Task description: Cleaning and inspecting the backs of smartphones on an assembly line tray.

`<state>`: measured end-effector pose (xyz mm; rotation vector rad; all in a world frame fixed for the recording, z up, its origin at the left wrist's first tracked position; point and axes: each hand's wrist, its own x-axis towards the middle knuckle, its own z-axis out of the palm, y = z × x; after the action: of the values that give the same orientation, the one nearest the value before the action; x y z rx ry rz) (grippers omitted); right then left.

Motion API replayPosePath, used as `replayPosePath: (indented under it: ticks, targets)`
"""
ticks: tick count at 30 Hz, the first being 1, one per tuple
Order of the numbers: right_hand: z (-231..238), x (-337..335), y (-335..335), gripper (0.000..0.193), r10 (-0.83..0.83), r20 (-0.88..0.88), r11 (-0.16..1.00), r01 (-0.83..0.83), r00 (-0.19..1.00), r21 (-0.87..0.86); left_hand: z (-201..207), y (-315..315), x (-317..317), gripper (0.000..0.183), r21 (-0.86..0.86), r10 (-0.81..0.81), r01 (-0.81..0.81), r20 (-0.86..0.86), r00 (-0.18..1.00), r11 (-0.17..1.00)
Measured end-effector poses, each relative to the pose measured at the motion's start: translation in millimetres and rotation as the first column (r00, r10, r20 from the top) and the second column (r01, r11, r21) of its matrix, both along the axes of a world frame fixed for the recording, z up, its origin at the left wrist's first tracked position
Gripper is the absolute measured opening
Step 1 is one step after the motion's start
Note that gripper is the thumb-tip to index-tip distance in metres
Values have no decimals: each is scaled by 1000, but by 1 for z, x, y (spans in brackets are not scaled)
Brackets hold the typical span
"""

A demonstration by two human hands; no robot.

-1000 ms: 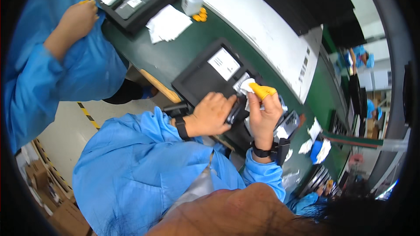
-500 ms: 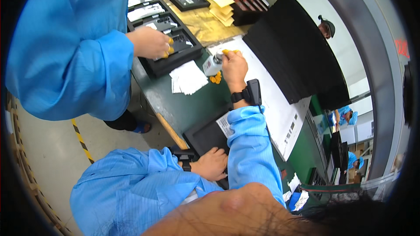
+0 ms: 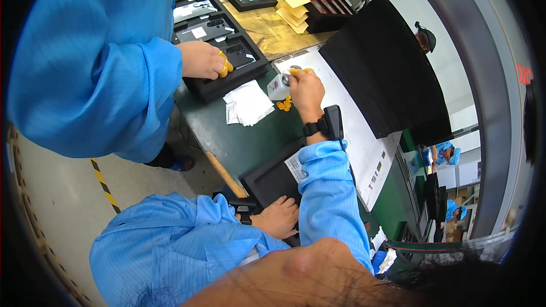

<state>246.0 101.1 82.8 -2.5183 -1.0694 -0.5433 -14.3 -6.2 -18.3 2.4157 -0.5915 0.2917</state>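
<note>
A green table (image 3: 209,126) spans the middle, with a white board (image 3: 364,156) along its far side. Toward the left stands a black tray of phones (image 3: 238,84), a co-worker's hand (image 3: 200,59) over it. A smaller black tray (image 3: 272,179) with a white label (image 3: 294,166) lies nearer, partly under the right sleeve (image 3: 333,179). White papers (image 3: 248,103) sit between the two. The right hand (image 3: 307,94) reaches the metal top of a pale bottle (image 3: 276,88) (yellow covers on its fingertips); the left hand (image 3: 278,218) rests at the nearer tray's close end, fingers slightly parted. I cannot tell whether either hand grips anything, their undersides being hidden. Small orange finger covers (image 3: 284,104) lie beside the bottle.
</note>
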Motion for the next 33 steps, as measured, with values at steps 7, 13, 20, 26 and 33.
replayPosePath:
  ticks: [7, 13, 20, 26, 33]
  targets:
    - [1, -3, -7, 16, 8, 1, 999, -8, 1000, -40, -2, -5, -7, 51, -49, 10, -10, -7, 1000, 999]
    - [27, -13, -72, 13, 92, -48, 971, -79, 995, 225, 11, 1, -6, 79, -116, 34, -35, -10, 999, 993]
    - [51, -147, -240, 12, -72, -209, 983, 105, 975, 150, 11, 6, 1, 82, -201, 67, -62, 18, 998, 978]
    - [-2, -246, -272, 17, -114, -358, 967, 187, 927, 176, 15, 5, 3, 75, -193, 31, -51, -103, 994, 980]
    - [-14, -228, -281, 10, -148, -311, 971, 197, 939, 134, 14, -1, -2, 67, -179, 84, -87, -25, 996, 980]
